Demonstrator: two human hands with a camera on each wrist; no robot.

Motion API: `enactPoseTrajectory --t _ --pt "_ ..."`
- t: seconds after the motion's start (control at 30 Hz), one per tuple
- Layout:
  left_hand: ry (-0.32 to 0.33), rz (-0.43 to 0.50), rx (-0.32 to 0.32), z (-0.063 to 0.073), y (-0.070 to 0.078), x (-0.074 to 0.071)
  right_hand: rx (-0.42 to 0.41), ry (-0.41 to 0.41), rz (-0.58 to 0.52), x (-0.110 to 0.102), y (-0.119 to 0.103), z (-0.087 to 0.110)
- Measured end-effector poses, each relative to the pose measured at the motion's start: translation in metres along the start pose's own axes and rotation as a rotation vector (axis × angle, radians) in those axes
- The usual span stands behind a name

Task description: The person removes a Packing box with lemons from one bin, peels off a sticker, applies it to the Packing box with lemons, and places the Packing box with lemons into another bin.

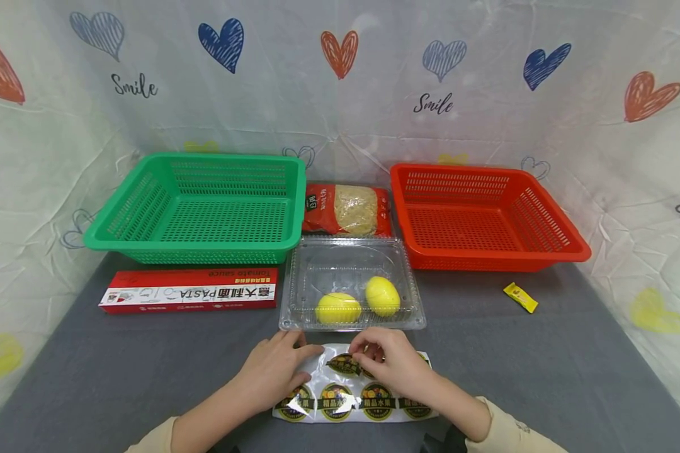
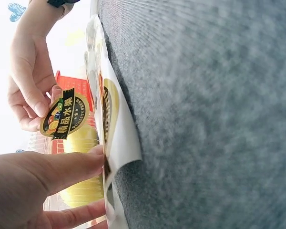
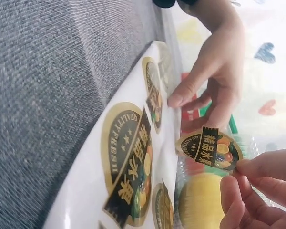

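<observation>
Over one sheet [image 1: 324, 376], one sticker [image 2: 64, 114] in right grip [image 1: 392, 360], two boxed lemons [image 1: 382, 296]

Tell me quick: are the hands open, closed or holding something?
Left hand: open, fingers touching the sticker sheet.
Right hand: closed, pinching one loose sticker.

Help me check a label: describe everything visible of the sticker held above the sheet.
The sticker is round and looks thin and papery, black with a gold rim. A black band with gold Chinese characters crosses it between pictured fruit and lettering with stars. The right hand's grip pinches its edge, holding it tilted above the white sheet.
</observation>
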State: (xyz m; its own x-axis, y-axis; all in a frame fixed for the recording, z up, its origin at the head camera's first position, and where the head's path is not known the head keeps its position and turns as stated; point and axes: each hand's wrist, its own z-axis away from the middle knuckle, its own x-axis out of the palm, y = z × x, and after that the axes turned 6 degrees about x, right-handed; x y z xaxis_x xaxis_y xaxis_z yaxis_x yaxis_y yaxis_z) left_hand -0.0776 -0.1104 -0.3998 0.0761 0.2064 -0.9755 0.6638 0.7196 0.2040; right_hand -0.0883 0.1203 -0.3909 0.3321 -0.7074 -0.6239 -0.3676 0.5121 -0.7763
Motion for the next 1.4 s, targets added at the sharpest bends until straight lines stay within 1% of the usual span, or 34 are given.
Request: enactPoseTrajectory --t 0.13,0.33,0.53,0.67,0.73,0.87,1.0,1.1,1.27,1.4 --pt "0.011 0.011 -0.001 0.000 0.001 0.000 0.004 0.006 0.003 -0.001 0.000 0.000" --pt "0.043 0.033 0.004 0.001 0.002 -0.001 -0.001 0.025 -0.005 -0.004 -0.002 0.000" --pt "0.052 0.004 0.017 0.003 0.006 -0.004 0.000 0.031 -0.003 -0.009 -0.005 0.001" --pt "0.075 -0.031 0.023 0.003 0.008 -0.007 0.005 0.032 -0.009 -0.013 -0.006 0.001" --pt "0.084 -0.026 0.023 0.003 0.010 -0.010 0.014 0.033 -0.011 -0.014 -0.006 0.002" --pt "0.106 0.045 0.029 0.002 0.013 -0.016 0.025 0.038 -0.016 -0.017 -0.008 0.002" --pt "0.142 0.125 0.035 0.001 0.017 -0.020 0.017 0.044 -0.016 -0.019 -0.010 0.002" --pt "0.177 0.184 0.032 -0.001 0.019 -0.022 0.015 0.046 -0.019 -0.021 -0.011 0.002" --pt "0.253 0.286 0.026 -0.005 0.023 -0.024 0.031 0.051 -0.021 -0.024 -0.013 0.002" --pt "0.301 0.345 0.013 -0.009 0.026 -0.025 0.015 0.056 -0.025 -0.024 -0.015 0.002"
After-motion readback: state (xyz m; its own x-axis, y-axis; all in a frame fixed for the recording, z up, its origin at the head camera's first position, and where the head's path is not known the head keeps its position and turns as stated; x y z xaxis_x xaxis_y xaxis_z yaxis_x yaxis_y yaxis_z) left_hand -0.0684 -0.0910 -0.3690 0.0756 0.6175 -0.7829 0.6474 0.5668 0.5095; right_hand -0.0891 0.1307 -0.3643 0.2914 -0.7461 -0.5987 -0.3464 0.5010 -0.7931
